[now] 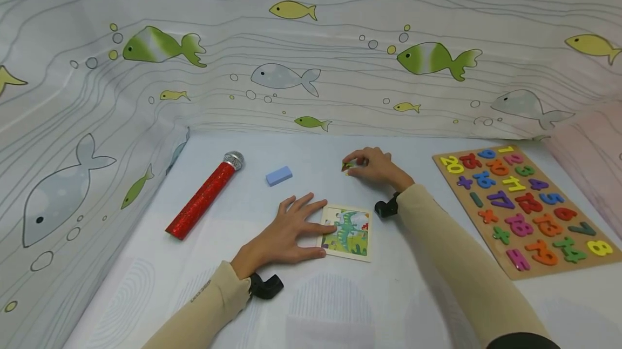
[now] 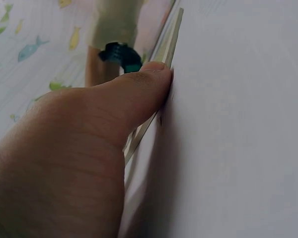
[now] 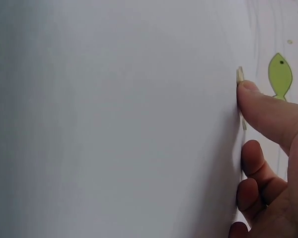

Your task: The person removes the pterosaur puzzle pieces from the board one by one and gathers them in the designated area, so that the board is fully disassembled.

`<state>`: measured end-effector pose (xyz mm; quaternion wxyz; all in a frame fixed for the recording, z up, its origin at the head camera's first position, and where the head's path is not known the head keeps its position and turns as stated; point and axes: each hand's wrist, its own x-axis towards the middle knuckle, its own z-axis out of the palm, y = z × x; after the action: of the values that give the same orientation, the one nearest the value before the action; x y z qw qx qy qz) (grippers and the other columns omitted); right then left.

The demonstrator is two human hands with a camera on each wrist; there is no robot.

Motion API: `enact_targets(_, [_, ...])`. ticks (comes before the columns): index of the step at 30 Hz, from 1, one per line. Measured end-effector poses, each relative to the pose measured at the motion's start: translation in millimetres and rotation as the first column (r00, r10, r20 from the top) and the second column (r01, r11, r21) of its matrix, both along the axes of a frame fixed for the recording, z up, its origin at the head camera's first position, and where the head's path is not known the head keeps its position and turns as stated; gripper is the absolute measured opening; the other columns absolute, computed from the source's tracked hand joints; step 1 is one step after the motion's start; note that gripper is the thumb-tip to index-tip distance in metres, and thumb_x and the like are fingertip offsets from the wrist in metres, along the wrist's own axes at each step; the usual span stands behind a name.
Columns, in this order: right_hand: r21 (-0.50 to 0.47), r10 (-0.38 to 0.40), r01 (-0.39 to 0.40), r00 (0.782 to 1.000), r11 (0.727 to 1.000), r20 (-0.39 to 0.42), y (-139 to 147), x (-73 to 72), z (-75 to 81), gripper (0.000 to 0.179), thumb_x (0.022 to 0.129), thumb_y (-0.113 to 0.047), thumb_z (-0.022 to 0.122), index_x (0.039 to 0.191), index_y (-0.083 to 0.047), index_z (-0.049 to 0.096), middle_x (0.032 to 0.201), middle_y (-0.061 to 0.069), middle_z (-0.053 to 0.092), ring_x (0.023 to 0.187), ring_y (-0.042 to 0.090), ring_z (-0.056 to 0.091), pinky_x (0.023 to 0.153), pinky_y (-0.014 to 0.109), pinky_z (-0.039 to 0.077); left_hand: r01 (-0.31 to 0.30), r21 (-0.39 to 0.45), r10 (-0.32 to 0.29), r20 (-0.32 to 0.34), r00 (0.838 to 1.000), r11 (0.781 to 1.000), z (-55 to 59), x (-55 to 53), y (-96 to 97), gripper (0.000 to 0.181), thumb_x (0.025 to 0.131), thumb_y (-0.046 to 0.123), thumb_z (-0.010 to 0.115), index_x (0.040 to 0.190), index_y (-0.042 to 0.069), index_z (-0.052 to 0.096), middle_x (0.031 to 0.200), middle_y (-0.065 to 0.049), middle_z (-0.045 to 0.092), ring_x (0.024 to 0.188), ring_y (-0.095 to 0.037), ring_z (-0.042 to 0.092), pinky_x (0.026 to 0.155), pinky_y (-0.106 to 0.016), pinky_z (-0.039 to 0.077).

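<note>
A small square picture puzzle in a pale wooden frame (image 1: 357, 243) lies on the table, showing a green dinosaur-like figure. My left hand (image 1: 286, 233) is spread out at its left side, one finger reaching over the picture and the thumb near the lower left corner. In the left wrist view, the thumb rests against the edge of the puzzle frame (image 2: 174, 37). Farther back, my right hand (image 1: 376, 168) pinches a small colourful puzzle piece (image 1: 346, 167) between thumb and fingers. That piece (image 3: 240, 74) appears edge-on in the right wrist view, close to the table surface.
A red glittery toy microphone (image 1: 204, 198) lies at the left, with a blue block (image 1: 279, 176) between it and the right hand. On the right is a wooden number board (image 1: 466, 198) with colourful numerals and signs. A fish-patterned cloth (image 1: 340, 30) rises behind the table.
</note>
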<state>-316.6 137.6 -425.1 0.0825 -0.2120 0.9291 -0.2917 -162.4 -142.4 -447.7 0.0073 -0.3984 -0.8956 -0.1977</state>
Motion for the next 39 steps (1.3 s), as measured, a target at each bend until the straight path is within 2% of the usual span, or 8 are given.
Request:
enact_targets(7, [-0.002, -0.042, 0.042, 0.999, 0.999, 0.019, -3, -3.1, 0.2, 0.033, 0.096, -0.026, 0.07, 0.128, -0.018, 0.07, 0.104, 0.011, 0.066, 0.098, 0.027, 0.055, 0.095, 0.056, 0.029, -0.004, -0.006, 0.004, 0.005, 1.0, 1.0, -0.1, -1.0, 0.3, 0.051, 0.09, 0.057, 0.067, 0.139, 0.043, 0.062, 0.164, -0.005, 0.038, 0.156, -0.039, 0.023, 0.118, -0.069, 0.016])
enact_targets(19, [-0.008, -0.084, 0.084, 0.996, 0.996, 0.04, 0, -10.8, -5.1, 0.036, 0.098, -0.027, 0.067, 0.133, -0.02, 0.068, 0.113, 0.014, 0.063, 0.107, 0.032, 0.051, 0.102, 0.061, 0.028, -0.012, -0.011, 0.012, 0.022, 1.0, 1.0, -3.8, -1.1, 0.6, 0.052, 0.09, 0.059, 0.066, 0.139, 0.043, 0.061, 0.165, -0.003, 0.036, 0.157, -0.036, 0.02, 0.12, -0.067, 0.013])
enact_targets(24, [-0.1, -0.125, 0.134, 0.988, 0.986, 0.089, 1, -7.8, -3.1, 0.04, 0.099, -0.028, 0.066, 0.139, -0.023, 0.063, 0.116, 0.012, 0.062, 0.106, 0.03, 0.053, 0.103, 0.057, 0.026, -0.014, -0.013, 0.014, 0.022, 1.0, 1.0, -1.6, -1.2, 0.2, 0.052, 0.09, 0.059, 0.066, 0.139, 0.043, 0.062, 0.165, -0.004, 0.037, 0.157, -0.037, 0.021, 0.119, -0.068, 0.014])
enact_targets(28, [-0.195, -0.146, 0.167, 0.982, 0.967, 0.118, 3, -0.4, -2.4, 0.04, 0.1, -0.028, 0.065, 0.14, -0.023, 0.062, 0.117, 0.012, 0.061, 0.099, 0.027, 0.054, 0.093, 0.045, 0.034, -0.02, -0.019, 0.02, 0.027, 0.999, 1.0, -1.8, -0.4, 0.6, 0.052, 0.09, 0.06, 0.065, 0.139, 0.043, 0.061, 0.165, -0.003, 0.037, 0.157, -0.036, 0.021, 0.119, -0.067, 0.014])
enact_targets(33, [-0.263, -0.112, 0.136, 0.988, 0.955, 0.103, 9, 10.0, -2.8, 0.037, 0.101, -0.025, 0.064, 0.138, -0.019, 0.065, 0.11, 0.012, 0.063, 0.088, 0.024, 0.051, 0.075, 0.033, 0.041, -0.019, -0.03, 0.02, 0.023, 1.0, 0.999, -2.2, -0.6, 2.0, 0.051, 0.092, 0.062, 0.063, 0.14, 0.045, 0.06, 0.166, -0.002, 0.036, 0.157, -0.036, 0.02, 0.119, -0.066, 0.015])
enact_targets(36, [-0.281, -0.057, 0.083, 0.994, 0.956, 0.098, 11, 19.5, -0.2, 0.033, 0.1, -0.022, 0.066, 0.133, -0.017, 0.068, 0.107, 0.01, 0.064, 0.086, 0.022, 0.05, 0.072, 0.03, 0.041, -0.022, -0.034, 0.023, 0.013, 1.0, 0.999, -1.2, -1.1, 2.4, 0.052, 0.092, 0.064, 0.062, 0.14, 0.046, 0.059, 0.165, -0.002, 0.036, 0.157, -0.036, 0.021, 0.119, -0.066, 0.015])
enact_targets(39, [-0.279, 0.035, -0.006, 0.995, 0.96, 0.098, 12, 33.8, 3.7, 0.03, 0.099, -0.018, 0.068, 0.128, -0.015, 0.072, 0.103, 0.008, 0.067, 0.085, 0.021, 0.052, 0.073, 0.029, 0.043, -0.026, -0.033, 0.026, 0.007, 1.0, 0.999, -0.2, -1.3, 2.4, 0.052, 0.091, 0.064, 0.062, 0.14, 0.046, 0.059, 0.165, -0.003, 0.037, 0.157, -0.036, 0.022, 0.119, -0.066, 0.016])
